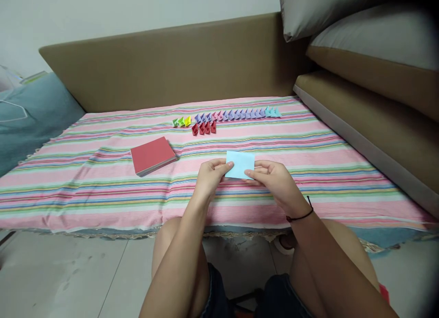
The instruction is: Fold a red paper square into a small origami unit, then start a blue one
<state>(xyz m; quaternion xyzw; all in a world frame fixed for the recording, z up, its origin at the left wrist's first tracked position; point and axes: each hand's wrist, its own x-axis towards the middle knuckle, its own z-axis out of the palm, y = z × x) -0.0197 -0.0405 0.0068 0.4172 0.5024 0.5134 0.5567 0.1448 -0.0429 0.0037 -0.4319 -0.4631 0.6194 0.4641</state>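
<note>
A light blue sheet of paper point(240, 162) is held up between my two hands, above the striped cloth. My left hand point(213, 172) grips its left edge, thumb on the front face and fingers behind. On the lower right corner, my right hand point(270, 175) pinches the sheet the same way, a dark cord around that wrist. Behind it stand small folded paper figures: a long row of purple, pink and light blue ones point(236, 114), a short red row point(204, 128), and green and yellow ones point(181, 121).
To the left on the striped cloth point(103, 172) lies a thick red stack of paper or book point(153, 155). A brown backrest point(171, 62) closes off the back. Large cushions point(370, 80) are piled along the right. A blue-green cushion point(37, 112) is at the far left.
</note>
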